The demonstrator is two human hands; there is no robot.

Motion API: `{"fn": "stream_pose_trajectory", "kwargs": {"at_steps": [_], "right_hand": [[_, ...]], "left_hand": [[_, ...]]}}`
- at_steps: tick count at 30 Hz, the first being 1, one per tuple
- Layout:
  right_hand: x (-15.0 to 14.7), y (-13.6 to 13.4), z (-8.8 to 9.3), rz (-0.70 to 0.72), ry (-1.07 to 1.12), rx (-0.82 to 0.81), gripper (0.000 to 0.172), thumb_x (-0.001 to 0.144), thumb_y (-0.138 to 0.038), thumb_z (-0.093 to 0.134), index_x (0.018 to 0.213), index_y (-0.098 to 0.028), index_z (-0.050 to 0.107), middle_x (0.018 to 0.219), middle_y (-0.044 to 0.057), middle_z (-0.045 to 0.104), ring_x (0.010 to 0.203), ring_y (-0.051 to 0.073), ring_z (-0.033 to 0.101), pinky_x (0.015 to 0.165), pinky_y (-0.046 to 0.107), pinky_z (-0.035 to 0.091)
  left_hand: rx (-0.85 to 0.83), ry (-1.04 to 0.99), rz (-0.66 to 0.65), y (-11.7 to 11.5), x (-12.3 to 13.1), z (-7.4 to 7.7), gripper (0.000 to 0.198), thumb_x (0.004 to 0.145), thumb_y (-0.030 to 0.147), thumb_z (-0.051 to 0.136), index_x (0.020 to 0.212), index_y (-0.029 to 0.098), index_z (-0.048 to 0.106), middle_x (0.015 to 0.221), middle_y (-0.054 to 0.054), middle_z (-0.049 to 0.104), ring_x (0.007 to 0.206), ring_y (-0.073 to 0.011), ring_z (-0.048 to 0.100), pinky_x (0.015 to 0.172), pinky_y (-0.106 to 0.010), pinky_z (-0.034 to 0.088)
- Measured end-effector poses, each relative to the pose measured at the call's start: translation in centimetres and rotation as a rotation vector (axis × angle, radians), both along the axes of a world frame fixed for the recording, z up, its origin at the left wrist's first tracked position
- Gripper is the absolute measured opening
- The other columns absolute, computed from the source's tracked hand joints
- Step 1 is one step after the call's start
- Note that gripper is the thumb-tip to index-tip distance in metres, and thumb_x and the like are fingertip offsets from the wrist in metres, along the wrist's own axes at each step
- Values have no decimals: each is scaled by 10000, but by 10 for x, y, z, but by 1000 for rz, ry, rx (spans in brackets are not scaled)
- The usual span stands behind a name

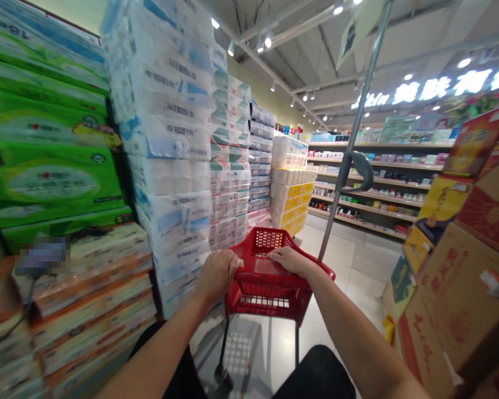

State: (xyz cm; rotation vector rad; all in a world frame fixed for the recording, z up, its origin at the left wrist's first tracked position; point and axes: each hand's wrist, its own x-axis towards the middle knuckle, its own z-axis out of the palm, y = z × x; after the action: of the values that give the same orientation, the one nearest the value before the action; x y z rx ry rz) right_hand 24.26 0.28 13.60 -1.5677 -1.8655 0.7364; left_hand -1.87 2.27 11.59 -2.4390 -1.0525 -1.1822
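A red plastic shopping cart (263,289) with a lattice basket and dark legs stands directly in front of me. My left hand (219,272) is closed around the left end of its handle (255,267). Toward the other end, my right hand (290,260) lies over the handle with its fingers bent onto it; the fingertips are partly hidden. A grey metal pole (355,133) with a grey hook-like grip rises from the right side of the cart and holds a sign at its top.
Tall stacks of white paper rolls (170,122) line the left, beside green tissue packs (50,180) and orange-and-white packs (95,293). Cardboard boxes (457,277) are piled close on the right. Pale floor (357,263) runs ahead to stocked shelves (374,177).
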Motion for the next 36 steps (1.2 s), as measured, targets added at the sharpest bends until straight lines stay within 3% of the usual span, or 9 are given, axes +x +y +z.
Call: {"fn": "stream_pose_trajectory", "kwargs": {"at_steps": [3, 8, 11, 16, 19, 23, 30, 33, 36], "right_hand": [[0, 1, 2, -7, -11, 47, 346, 912, -458, 488, 926, -204, 721, 852, 22, 717, 705, 155, 597, 662, 256, 423], [4, -4, 9, -26, -36, 139, 336, 908, -438, 498, 889, -194, 728, 838, 25, 718, 751, 165, 613, 723, 260, 433], [7, -6, 12, -46, -43, 133, 330, 900, -443, 514, 896, -194, 730, 844, 25, 722, 765, 168, 621, 725, 257, 438], [8, -6, 13, -56, -53, 118, 314, 896, -428, 526, 910, -191, 731, 880, 25, 731, 771, 167, 634, 694, 248, 441], [6, -3, 12, -61, -48, 122, 307, 903, -410, 517, 912, -190, 730, 877, 25, 732, 762, 163, 631, 687, 244, 441], [4, 2, 12, -70, -56, 135, 307, 902, -399, 516, 886, -180, 730, 843, 30, 728, 743, 161, 623, 682, 246, 433], [-2, 9, 12, -90, -83, 127, 335, 911, -406, 487, 874, -175, 728, 787, 32, 713, 680, 158, 602, 654, 257, 411], [-5, 9, 12, -94, -99, 160, 343, 915, -409, 479, 845, -177, 722, 778, 33, 708, 689, 160, 605, 657, 255, 407], [-6, 9, 13, -94, -111, 156, 342, 918, -402, 472, 817, -182, 714, 771, 33, 706, 682, 160, 602, 649, 255, 400]], "left_hand": [[137, -71, 30, -2, 5, -21, 297, 959, 246, 353, 1060, 195, 627, 1107, -86, 656, 1115, -228, 555, 1006, -444, 410], [275, -93, 33, -11, 4, -46, 475, 926, 211, 400, 1395, 148, 433, 1391, -142, 516, 1357, -270, 378, 1115, -493, 332], [243, 65, -28, -16, -5, -37, 486, 935, 213, 409, 1420, 184, 417, 1448, -108, 479, 1392, -258, 351, 1113, -465, 362], [184, 175, -89, -24, -5, -9, 315, 945, 302, 475, 1223, 231, 604, 1231, -69, 653, 1145, -214, 589, 979, -377, 489], [88, 155, -31, -29, 7, -8, 335, 922, 339, 519, 1232, 237, 594, 1178, -77, 662, 1089, -239, 590, 932, -405, 489], [70, 122, 47, -27, 21, -14, 366, 948, 348, 443, 1256, 189, 562, 1241, -112, 623, 1193, -269, 517, 1042, -478, 366], [-294, 438, 175, 13, 39, 33, 666, 989, 476, 153, 756, 167, 695, 753, -113, 708, 734, -225, 656, 818, -414, 434], [-274, 409, 163, 15, 35, 27, 624, 989, 457, 178, 792, 174, 698, 794, -111, 716, 780, -221, 659, 816, -384, 438], [-61, 230, 47, 4, 27, 5, 448, 979, 402, 277, 1068, 190, 662, 1029, -110, 701, 1003, -235, 618, 940, -398, 404]]}}
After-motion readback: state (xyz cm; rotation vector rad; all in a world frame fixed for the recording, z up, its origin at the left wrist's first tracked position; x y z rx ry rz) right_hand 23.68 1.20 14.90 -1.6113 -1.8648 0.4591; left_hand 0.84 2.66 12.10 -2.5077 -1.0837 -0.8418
